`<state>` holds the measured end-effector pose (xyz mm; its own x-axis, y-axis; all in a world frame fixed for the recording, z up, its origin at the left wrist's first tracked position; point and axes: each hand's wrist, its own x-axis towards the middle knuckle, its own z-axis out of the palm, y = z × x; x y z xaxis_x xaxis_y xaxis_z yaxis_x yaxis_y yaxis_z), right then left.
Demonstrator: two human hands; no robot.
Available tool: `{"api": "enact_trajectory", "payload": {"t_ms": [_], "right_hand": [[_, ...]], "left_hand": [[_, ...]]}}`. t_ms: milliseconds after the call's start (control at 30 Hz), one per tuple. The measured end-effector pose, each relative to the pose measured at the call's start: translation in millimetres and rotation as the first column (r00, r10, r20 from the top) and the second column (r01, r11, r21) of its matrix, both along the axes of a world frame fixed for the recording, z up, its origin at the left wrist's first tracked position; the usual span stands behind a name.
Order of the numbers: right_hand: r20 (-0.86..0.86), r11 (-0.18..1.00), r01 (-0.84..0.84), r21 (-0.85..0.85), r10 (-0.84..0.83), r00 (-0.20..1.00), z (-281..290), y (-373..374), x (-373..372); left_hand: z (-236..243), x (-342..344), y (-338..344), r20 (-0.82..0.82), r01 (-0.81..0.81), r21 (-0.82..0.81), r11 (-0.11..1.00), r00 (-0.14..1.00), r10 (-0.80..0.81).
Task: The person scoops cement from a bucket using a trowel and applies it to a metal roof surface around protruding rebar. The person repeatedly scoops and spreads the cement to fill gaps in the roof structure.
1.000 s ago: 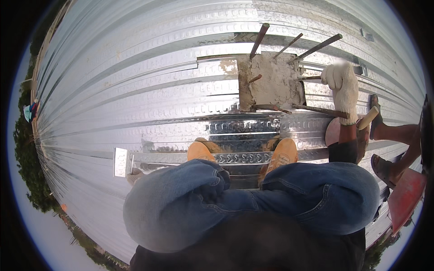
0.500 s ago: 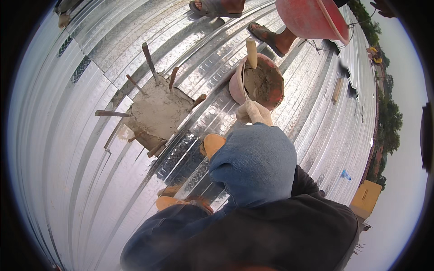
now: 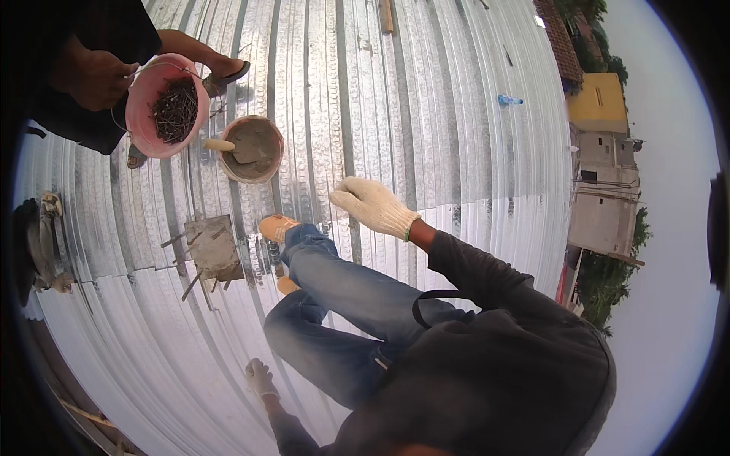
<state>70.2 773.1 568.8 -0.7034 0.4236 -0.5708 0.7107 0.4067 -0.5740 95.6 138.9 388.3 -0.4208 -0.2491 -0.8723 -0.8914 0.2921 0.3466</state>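
My right hand [image 3: 372, 205], in a cream knit glove, hangs in front of my bent knee with its fingers loosely apart and nothing in it. Low on the left, my gloved left hand [image 3: 261, 378] is held out over the metal sheeting, its fingers spread and holding nothing. Beyond my right hand stands a pinkish bucket [image 3: 280, 156] with grey mortar [image 3: 255, 148] inside. A wooden-handled tool [image 3: 219, 144] leans in it, its head sunk in the mortar. Left of my foot is a square patch of wet mortar [image 3: 214, 249] with several bars sticking out around it.
A co-worker's hand [image 3: 103, 80] holds a red bucket [image 3: 141, 114] of thin dark metal pieces like nails. Another person's gloved hand [image 3: 62, 283] shows at the far left. Ribbed metal sheeting [image 3: 449, 137] spreads all round, with a blue bottle [image 3: 509, 100] and a wooden strip [image 3: 387, 17].
My right hand has let go of the mortar bucket's rim and drawn back. I have risen and the view has turned. My left hand and the nail-like pieces have come into sight.
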Motion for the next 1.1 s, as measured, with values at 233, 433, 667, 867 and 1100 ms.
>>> {"api": "enact_trajectory", "payload": {"t_ms": [233, 433, 667, 867, 1100], "right_hand": [[0.230, 0.907, 0.354, 0.229, -0.404, 0.885, 45.9, 51.9, 277.8], [0.606, 0.779, 0.571, 0.259, -0.591, 0.532, 2.3, 31.1, 501.6], [0.729, 0.671, 0.721, -0.171, -0.406, 0.551, 26.4, 121.2, 582.8], [0.450, 0.562, 0.824, -0.078, -0.718, 0.532, 74.0, 404.7, 566.9], [0.009, 0.577, 0.779, 0.246, -0.805, 0.593, 138.7, 828.6, 541.2]], "left_hand": [[81.9, -48.3, 132.8, 0.009, 0.136, 0.162, 0.977, 0.990, -0.139], [161.7, -59.5, 277.7, -0.191, 0.211, 0.103, 0.972, 0.963, -0.189], [195.8, -52.2, 466.3, 0.120, 0.574, -0.153, 0.804, 0.819, -0.562], [228.0, -30.5, 746.9, 0.004, 0.802, -0.082, 0.591, 0.594, -0.805], [289.3, -53.3, 1021.3, -0.149, 0.829, 0.025, 0.558, 0.556, -0.818]]}}
